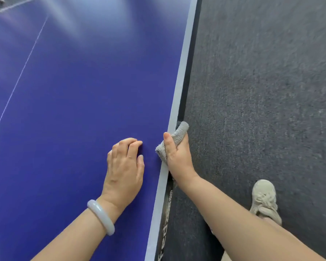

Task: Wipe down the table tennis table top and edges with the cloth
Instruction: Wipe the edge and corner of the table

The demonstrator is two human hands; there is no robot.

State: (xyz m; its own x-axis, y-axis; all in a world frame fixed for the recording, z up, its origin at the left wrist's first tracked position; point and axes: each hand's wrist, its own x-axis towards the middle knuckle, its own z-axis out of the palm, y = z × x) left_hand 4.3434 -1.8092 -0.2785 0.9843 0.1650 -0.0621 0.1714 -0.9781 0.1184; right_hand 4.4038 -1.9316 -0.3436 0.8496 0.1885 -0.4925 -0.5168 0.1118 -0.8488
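Desk [73, 110]: blue table tennis top, filling the left and middle of the view; glare lies across its far part.
Edge stripe [179, 91]: pale band along the desk's right border, running from the bottom of the view to the top right.
Thin line [19, 78]: white, crossing the blue top on the left, roughly parallel to the stripe.
Side rail [165, 213]: dark strip under the stripe, with pale lettering near the bottom, too blurred to read in full.
Cloth [177, 135]: grey, bunched, folded over the desk's right edge; one end lies on the blue top beside the stripe, the other sticks out past the rail.
Right hand [177, 155]: clasps the cloth at the edge, thumb on top along the stripe, fingers curled out of sight below the rim.
Left hand [123, 170]: palm down on the blue top just beside the right hand, apart from it; fingers lightly bent, tips on the surface, holding nothing.
Bracelet [101, 216]: pale, smooth ring on the left wrist.
Carpet [262, 91]: dark grey floor right of the desk.
Shoe [264, 199]: light beige, laced, on the carpet beyond the right forearm.
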